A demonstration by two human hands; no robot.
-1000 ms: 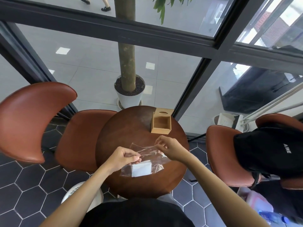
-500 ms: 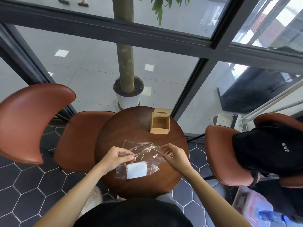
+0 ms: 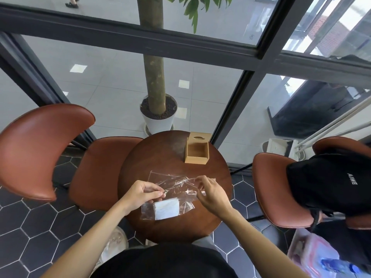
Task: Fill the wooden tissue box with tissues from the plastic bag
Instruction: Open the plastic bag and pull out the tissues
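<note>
A clear plastic bag [image 3: 176, 184] lies on the round dark wooden table [image 3: 152, 157], with a white stack of tissues [image 3: 166, 210] inside its near end. My left hand [image 3: 143, 192] pinches the bag's left side just above the tissues. My right hand [image 3: 210, 192] pinches the bag's right edge near its mouth. Both hands hold the bag stretched between them. The wooden tissue box [image 3: 197, 151] stands open and empty at the table's far right, its lid [image 3: 199, 136] with an oval slot leaning behind it.
Brown leather chairs stand to the left [image 3: 40, 149] and right [image 3: 281, 189] of the table; a black backpack [image 3: 331, 181] rests on the right one. A potted tree [image 3: 157, 113] stands beyond the window glass. A clear bin [image 3: 317, 255] sits on the floor at lower right.
Both hands have drawn the bag a little towards me and spread its mouth wider. The right hand has shifted from the bag's top edge to its right edge.
</note>
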